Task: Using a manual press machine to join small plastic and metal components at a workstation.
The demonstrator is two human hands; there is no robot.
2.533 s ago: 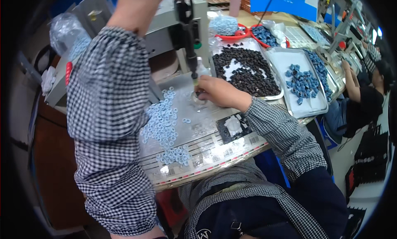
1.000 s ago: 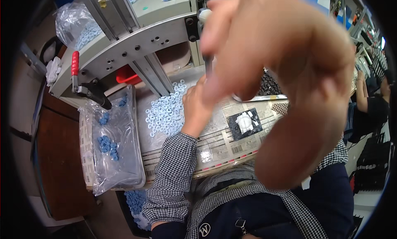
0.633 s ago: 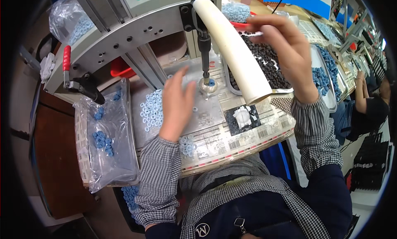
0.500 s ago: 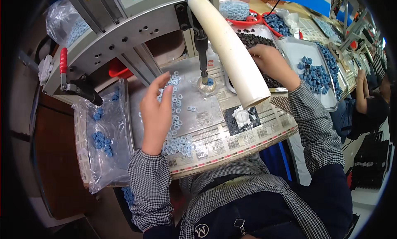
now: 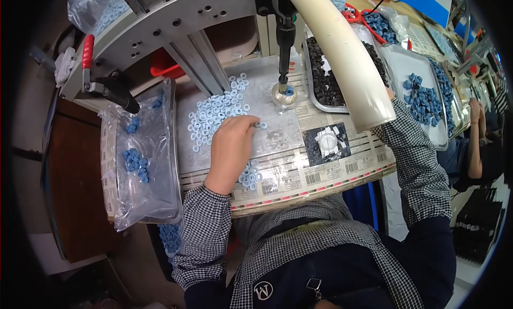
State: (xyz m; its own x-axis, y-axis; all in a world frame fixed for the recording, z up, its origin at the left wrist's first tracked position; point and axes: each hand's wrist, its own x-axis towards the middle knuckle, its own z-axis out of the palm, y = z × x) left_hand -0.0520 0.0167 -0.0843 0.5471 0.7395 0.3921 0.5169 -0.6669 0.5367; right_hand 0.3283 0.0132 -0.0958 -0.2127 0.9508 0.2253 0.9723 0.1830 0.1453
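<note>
My left hand (image 5: 233, 148) reaches over the metal tray (image 5: 278, 143). Its fingers are drawn together, with the tips right beside two loose light blue rings (image 5: 263, 125); whether one is pinched is hidden. A pile of such rings (image 5: 214, 114) lies just beyond this hand, and a few more sit below the wrist. Of my right hand (image 5: 390, 93) only a sliver shows past the thick white tube (image 5: 347, 52); its fingers are hidden near the tray of small dark parts (image 5: 327, 87). Under the press rod (image 5: 285, 41), a round metal fixture (image 5: 284, 97) carries a blue piece.
A dark square pad with a white round piece (image 5: 327, 142) lies on the printed sheet. Plastic-lined tray (image 5: 155, 186) with blue parts stands left, below a red-handled clamp (image 5: 88, 52). A white tray (image 5: 435, 130) holds blue parts at right. Another person's arm (image 5: 474, 132) shows far right.
My left hand has lowered from above the ring pile toward the two loose rings, its fingers closing. My right hand has drawn back behind the white tube. The whole view has shifted.
</note>
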